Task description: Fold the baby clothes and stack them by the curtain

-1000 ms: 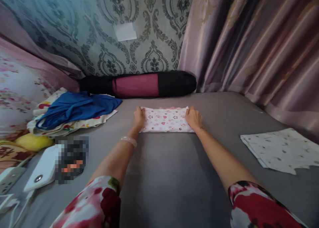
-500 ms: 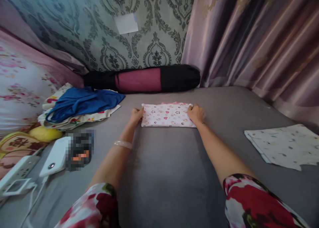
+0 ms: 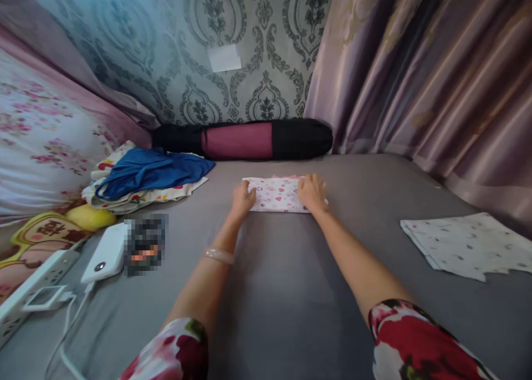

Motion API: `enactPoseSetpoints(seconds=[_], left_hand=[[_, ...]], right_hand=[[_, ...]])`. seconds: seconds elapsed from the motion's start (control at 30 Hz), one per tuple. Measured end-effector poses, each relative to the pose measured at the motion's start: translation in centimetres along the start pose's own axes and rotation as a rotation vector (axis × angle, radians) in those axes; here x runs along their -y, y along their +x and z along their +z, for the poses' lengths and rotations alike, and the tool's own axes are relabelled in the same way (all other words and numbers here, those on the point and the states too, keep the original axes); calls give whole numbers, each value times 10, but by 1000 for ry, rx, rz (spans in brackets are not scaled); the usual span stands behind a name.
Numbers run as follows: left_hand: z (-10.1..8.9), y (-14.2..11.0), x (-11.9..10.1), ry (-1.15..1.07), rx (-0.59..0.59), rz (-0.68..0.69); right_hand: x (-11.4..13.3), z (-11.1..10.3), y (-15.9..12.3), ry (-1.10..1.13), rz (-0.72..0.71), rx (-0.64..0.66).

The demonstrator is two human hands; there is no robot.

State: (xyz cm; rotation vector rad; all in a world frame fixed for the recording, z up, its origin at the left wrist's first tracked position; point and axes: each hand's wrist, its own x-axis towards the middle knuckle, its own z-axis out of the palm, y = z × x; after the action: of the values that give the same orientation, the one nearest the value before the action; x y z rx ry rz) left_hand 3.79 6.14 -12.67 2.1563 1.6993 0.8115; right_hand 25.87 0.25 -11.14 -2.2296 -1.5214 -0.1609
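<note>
A white folded cloth (image 3: 277, 194) with small pink and dark prints lies flat on the grey bed sheet (image 3: 274, 269). A bit of pink fabric shows along its far edge. On its left end rests my left hand (image 3: 243, 198), fingers and thumb apart. My right hand (image 3: 312, 193) lies over the right end, its fingers spread and bent onto the fabric and hiding most of that corner. Neither hand visibly grips the cloth.
White patterned shorts (image 3: 465, 244) lie at right. To the left are a blue garment (image 3: 153, 172) on other clothes, a yellow plush (image 3: 91, 217), a white power bank (image 3: 106, 252) with a cable, and a power strip (image 3: 37, 286). A long black and maroon bag (image 3: 239, 140) lies along the wall.
Both hands have moved inward from the cloth's side edges onto its top, and their pinch on the ends has loosened. The cloth stays flat in place. The view has shifted slightly.
</note>
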Motion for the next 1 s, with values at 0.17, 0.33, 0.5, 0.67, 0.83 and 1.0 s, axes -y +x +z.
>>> enactPoseSetpoints(seconds=[0.17, 0.33, 0.5, 0.67, 0.83, 1.0], left_hand=[[31, 0, -42, 127, 76, 143], [44, -8, -55, 254, 164, 127], [51, -11, -50, 313, 170, 163], [53, -9, -47, 313, 180, 176], [54, -7, -46, 327, 183, 173], [55, -7, -42, 335, 167, 141]], right_hand=[[38, 19, -13, -1, -287, 142], [38, 29, -15, -22, -357, 224], [30, 38, -20, -20, -368, 203], [30, 41, -23, -20, -355, 188], [31, 38, -22, -25, -328, 217], [26, 37, -21, -26, -301, 188]])
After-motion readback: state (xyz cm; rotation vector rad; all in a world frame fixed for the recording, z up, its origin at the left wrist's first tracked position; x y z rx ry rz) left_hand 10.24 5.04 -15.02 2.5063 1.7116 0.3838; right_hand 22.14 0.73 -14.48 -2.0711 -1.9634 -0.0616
